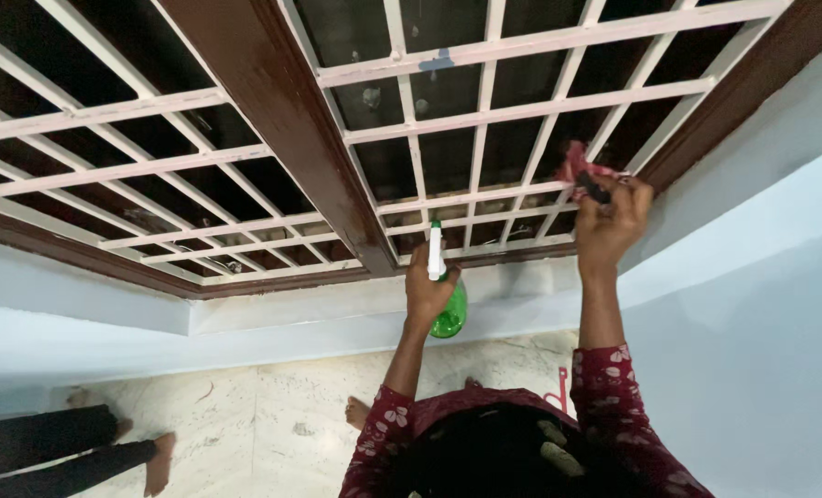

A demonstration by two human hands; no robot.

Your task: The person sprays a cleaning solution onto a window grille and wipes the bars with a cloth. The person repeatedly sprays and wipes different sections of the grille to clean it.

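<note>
No packages, labels, signs, screens.

Both arms raised, hands (429,288) (612,221) clenched.

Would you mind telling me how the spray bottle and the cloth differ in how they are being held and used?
The spray bottle is green with a white nozzle, while the cloth is red and crumpled. The left hand holds the bottle upright and lower, in front of the wall below the frame; the right hand presses the cloth higher, against the white grille. Each is gripped in one raised hand.
</note>
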